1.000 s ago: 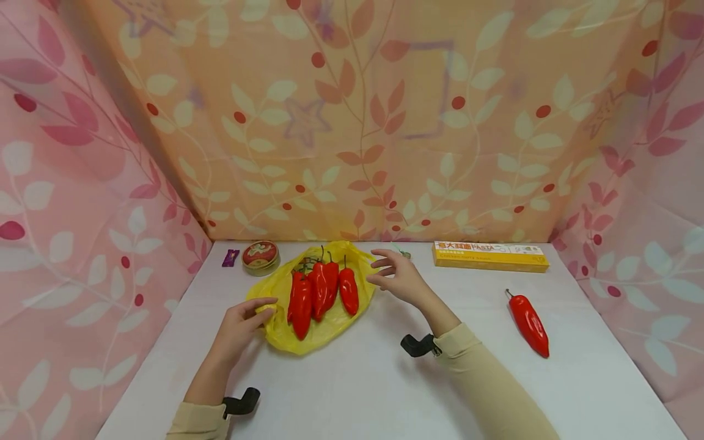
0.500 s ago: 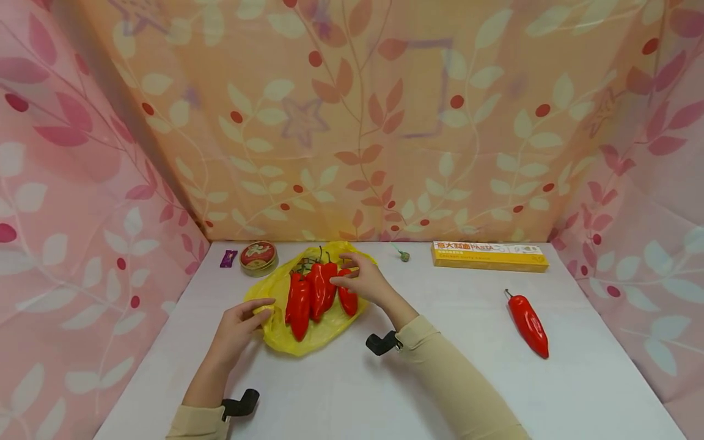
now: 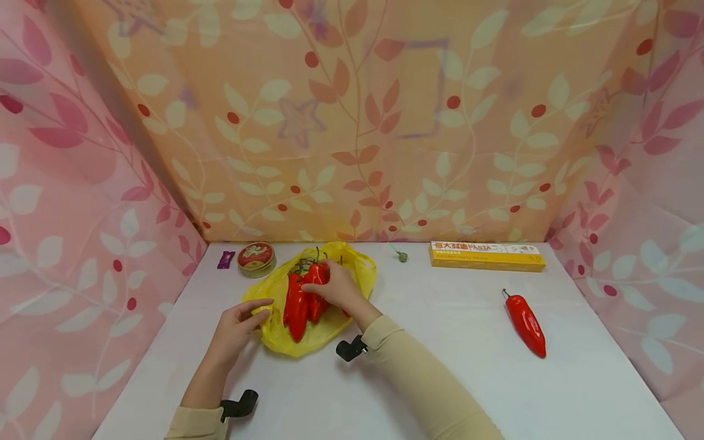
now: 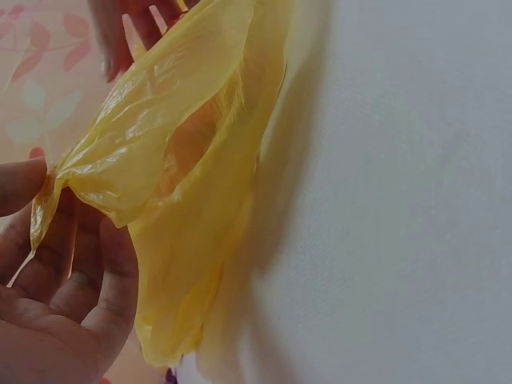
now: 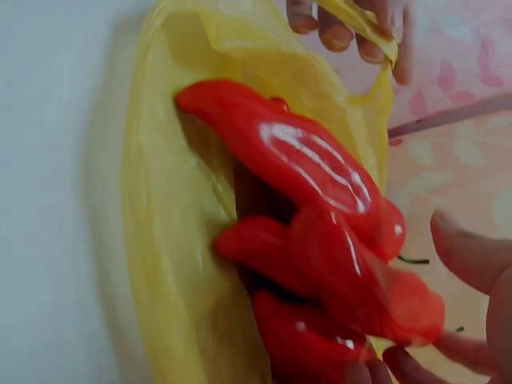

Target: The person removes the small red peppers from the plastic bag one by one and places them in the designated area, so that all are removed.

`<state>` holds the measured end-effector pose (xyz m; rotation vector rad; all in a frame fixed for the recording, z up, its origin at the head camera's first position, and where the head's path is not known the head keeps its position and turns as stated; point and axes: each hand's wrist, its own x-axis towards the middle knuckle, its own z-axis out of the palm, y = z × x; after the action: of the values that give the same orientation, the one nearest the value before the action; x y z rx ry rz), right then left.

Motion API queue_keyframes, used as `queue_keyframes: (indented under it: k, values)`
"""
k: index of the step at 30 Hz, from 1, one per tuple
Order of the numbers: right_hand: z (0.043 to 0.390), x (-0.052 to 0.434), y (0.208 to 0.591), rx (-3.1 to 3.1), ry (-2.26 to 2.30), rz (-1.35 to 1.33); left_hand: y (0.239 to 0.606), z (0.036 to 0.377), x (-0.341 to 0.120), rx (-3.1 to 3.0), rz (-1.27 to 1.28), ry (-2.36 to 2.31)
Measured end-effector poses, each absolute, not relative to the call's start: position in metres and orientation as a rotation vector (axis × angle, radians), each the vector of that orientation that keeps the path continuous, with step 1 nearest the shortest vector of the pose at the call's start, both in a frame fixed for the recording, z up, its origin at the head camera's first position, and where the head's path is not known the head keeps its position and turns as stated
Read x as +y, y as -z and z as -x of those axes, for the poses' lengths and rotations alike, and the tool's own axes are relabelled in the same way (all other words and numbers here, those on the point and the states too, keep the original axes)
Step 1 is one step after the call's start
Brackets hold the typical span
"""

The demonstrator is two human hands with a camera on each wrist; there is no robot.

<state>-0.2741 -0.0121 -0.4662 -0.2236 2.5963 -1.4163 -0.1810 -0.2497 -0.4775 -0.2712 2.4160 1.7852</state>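
The left hand point(image 3: 236, 330) pinches the edge of the thin yellow plastic bag point(image 3: 286, 333) lying on the white table point(image 3: 440, 366). Inside the bag lie shiny red peppers point(image 3: 297, 302). The right hand point(image 3: 335, 287) curls its fingers around one. Far right lies another red pepper point(image 3: 525, 322).

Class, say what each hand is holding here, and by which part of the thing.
The left hand pinches the yellow bag by its near edge. The right hand rests on the red peppers; a grip cannot be told.
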Motion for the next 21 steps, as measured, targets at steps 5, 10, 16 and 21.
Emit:
queue_keyframes:
  k: [5, 10, 16, 21]
  values:
    - [0.273, -0.019, 0.470, 2.643, 1.417, 0.210, 0.476, 0.181, -0.250, 2.406, 0.282, -1.779]
    - [0.273, -0.020, 0.468, 2.692, 1.374, 0.213, 0.476, 0.181, -0.250, 2.416, 0.271, -1.769]
    - [0.267, -0.012, 0.456, 2.656, 1.410, 0.218, 0.476, 0.181, -0.253, 2.414, 0.288, -1.770]
    - [0.259, 0.000, 0.445, 2.636, 1.467, 0.283, 0.476, 0.181, -0.252, 2.418, 0.285, -1.771]
